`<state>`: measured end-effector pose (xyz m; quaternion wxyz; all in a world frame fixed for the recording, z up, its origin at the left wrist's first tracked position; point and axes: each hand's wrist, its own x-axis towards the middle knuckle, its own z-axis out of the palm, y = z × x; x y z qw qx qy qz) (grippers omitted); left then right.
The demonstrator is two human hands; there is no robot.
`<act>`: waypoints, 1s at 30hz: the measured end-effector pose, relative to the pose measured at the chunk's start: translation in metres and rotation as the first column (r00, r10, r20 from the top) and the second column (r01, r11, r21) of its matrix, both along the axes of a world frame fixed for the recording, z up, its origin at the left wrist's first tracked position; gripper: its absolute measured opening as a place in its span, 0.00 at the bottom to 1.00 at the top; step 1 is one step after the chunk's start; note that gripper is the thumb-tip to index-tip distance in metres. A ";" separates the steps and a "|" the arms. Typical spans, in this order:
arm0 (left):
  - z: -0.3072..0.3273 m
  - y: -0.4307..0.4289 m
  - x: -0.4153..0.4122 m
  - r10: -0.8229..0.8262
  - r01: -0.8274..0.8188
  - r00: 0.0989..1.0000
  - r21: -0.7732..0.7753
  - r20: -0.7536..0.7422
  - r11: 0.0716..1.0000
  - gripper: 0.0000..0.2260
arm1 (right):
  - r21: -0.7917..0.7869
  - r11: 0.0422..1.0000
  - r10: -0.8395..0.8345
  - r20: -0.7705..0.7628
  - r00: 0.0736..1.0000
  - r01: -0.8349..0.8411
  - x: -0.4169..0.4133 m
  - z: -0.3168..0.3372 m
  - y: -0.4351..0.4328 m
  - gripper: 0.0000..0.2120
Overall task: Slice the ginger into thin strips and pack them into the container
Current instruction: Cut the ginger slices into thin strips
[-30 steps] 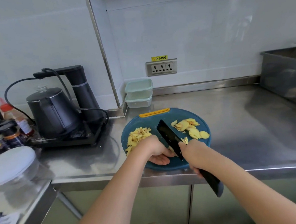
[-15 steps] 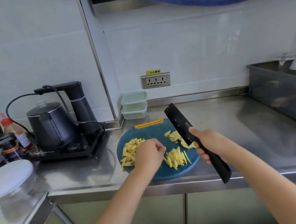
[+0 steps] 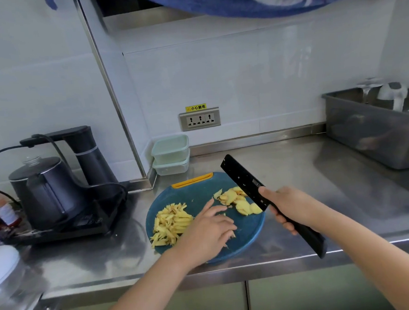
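Cut ginger strips [image 3: 171, 221] lie heaped on the left of the blue board [image 3: 250, 232]. Beside them rests the left hand [image 3: 207, 229], its grip slack and flat. Uncut slices [image 3: 241, 203] sit to the right, under the raised knife [image 3: 242, 180] clenched in the right hand [image 3: 291, 205]. Lowering the blade carelessly could nick those outstretched fingers.

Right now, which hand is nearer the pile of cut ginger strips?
Left. The left hand lies open on the cutting board right beside the ginger strips; the right hand grips the knife, raised over the board's right side beyond the ginger slices.
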<state>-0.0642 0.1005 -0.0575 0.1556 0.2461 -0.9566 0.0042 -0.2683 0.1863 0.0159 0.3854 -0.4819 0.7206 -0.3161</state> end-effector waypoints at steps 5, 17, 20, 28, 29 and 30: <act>0.005 -0.016 0.038 0.071 -0.058 0.993 -0.127 0.093 0.990 0.19 | -0.008 0.997 0.069 -0.092 0.993 -0.071 0.004 0.000 -0.005 0.26; 0.048 0.018 0.043 0.229 -0.237 0.955 -0.021 -0.190 0.971 0.31 | 0.006 0.930 0.167 -0.897 0.410 -0.366 0.023 0.009 -0.006 0.18; 0.053 0.039 0.029 0.189 -0.190 0.980 0.014 0.066 0.982 0.35 | 0.017 0.875 0.175 -0.943 0.283 -0.484 0.033 0.011 -0.006 0.18; 0.042 0.039 0.027 0.245 -0.244 0.959 -0.030 0.139 0.969 0.36 | 0.005 0.808 0.157 -0.966 0.207 -0.589 0.045 0.012 -0.008 0.13; 0.040 0.037 0.031 0.269 -0.266 0.954 -0.034 0.134 0.963 0.36 | -0.003 0.811 0.147 -0.967 0.208 -0.585 0.043 0.013 -0.008 0.13; 0.039 0.034 0.035 0.298 -0.297 0.945 -0.032 0.130 0.954 0.35 | -0.011 0.813 0.134 -0.970 0.204 -0.582 0.042 0.014 -0.008 0.13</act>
